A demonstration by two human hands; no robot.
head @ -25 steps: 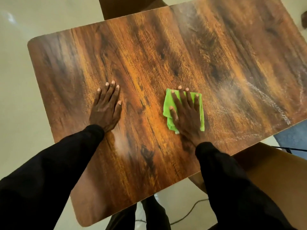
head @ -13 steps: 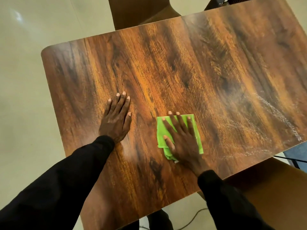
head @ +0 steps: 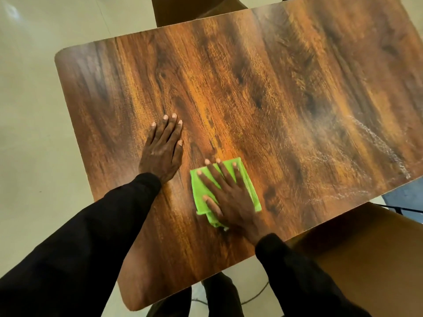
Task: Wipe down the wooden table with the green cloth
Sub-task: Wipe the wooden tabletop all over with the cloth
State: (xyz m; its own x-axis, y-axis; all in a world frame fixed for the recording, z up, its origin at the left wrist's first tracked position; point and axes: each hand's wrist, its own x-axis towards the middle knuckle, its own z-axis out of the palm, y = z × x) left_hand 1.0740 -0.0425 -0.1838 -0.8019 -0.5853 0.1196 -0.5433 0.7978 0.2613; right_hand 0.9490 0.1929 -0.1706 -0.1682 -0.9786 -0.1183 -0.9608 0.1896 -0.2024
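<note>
The wooden counter (head: 263,92) stood at an angle to the person, its dark, streaky grain running away from them and a pale floor (head: 29,124) showing round its edges. The green cloth (head: 199,191) lay folded on the near part of the counter, a little to the right of its middle and not far from the near edge. The right hand (head: 231,195) was spread flat on top of the cloth, palm down, fingers (head: 225,173) splayed apart and pointing away from the person, the thumb lying across the cloth's left part; it pressed the cloth to the wood rather than gripping it. Green showed on both sides of that hand and at a bunched corner below the thumb. The left hand (head: 161,152) rested flat on the bare wood just beside the cloth, to its left and a little farther out, palm down, fingers held close together, holding nothing and not touching the cloth. Both arms wore black sleeves (head: 87,243) that reached to the wrists. Off to the right, well apart from the cloth, whitish smears (head: 375,143) streaked the wood near the counter's right edge. A brown chair seat (head: 357,252) sat beside the near right edge, another chair (head: 194,10) stood at the far side, and a thin dark cable (head: 256,296) trailed on the floor under the near edge.
</note>
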